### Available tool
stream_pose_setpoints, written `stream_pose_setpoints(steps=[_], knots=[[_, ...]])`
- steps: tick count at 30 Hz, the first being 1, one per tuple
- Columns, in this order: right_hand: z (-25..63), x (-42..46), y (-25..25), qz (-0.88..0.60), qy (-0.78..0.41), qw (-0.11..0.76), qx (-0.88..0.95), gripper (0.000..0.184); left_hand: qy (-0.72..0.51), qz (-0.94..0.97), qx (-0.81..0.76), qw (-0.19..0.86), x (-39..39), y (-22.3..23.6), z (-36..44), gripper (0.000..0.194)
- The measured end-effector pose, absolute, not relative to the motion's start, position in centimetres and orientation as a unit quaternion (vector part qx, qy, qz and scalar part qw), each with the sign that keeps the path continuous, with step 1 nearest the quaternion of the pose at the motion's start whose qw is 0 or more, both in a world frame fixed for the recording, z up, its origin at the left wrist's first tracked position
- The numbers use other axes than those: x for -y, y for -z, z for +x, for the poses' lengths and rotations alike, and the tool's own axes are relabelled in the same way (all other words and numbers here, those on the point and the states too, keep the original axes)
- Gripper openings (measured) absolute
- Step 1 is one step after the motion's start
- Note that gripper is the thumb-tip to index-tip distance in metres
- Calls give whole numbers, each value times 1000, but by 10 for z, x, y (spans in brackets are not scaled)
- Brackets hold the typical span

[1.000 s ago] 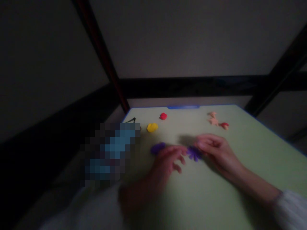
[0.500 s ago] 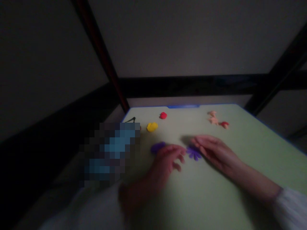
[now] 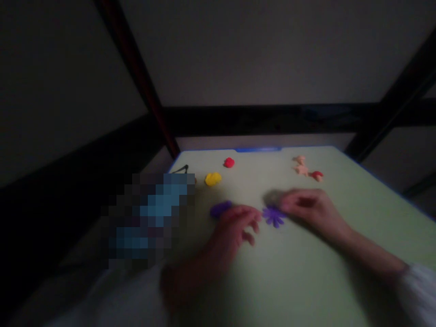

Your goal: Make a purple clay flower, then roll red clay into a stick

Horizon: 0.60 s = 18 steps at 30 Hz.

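A purple flower-shaped piece (image 3: 273, 216), with thin petals spread like rays, lies flat on the table between my hands. My right hand (image 3: 306, 206) has its fingertips pinched together at the flower's upper right edge, covering part of it. To the left, my left hand (image 3: 238, 225) hovers low with loosely curled fingers held apart, its fingertips close to the flower and nothing seen in them. Partly behind that hand lies a purple lump (image 3: 220, 209), which looks like modelling clay.
Farther back lie a yellow lump (image 3: 213, 179) and a red lump (image 3: 229, 162). Small peach pieces (image 3: 301, 169) and a red-topped piece (image 3: 317, 175) lie at the back right. A pixelated area (image 3: 160, 209) covers the left side of the pale, blue-edged table (image 3: 282, 286).
My right hand has gone from extended fingers beside the flower to a pinch at its edge. My left hand holds nearly the same pose. The whole view has shifted slightly.
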State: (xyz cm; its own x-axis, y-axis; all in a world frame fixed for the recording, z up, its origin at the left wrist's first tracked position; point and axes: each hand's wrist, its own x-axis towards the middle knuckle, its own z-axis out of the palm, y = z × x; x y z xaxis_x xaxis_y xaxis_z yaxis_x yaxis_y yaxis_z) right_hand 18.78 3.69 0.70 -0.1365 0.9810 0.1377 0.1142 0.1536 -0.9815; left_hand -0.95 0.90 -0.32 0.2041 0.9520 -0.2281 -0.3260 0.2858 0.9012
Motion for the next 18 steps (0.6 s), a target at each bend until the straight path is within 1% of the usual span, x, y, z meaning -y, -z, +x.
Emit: stream_pose_setpoints(steps=[5,11,15,18], knots=[[198,-39,0,-426,-350,444,707,5,-462,373,-414,690,-9,2,-9,12],[196,-34,4,-381,-221,380,813,14,-456,369,-416,695,-7,-1,-9,10],[196,-35,5,-367,-155,374,837,16,-455,373,-410,696,-7,-2,-9,9],[197,-37,8,-364,-128,364,848,16,-458,373,-414,693,-7,-3,-9,10]])
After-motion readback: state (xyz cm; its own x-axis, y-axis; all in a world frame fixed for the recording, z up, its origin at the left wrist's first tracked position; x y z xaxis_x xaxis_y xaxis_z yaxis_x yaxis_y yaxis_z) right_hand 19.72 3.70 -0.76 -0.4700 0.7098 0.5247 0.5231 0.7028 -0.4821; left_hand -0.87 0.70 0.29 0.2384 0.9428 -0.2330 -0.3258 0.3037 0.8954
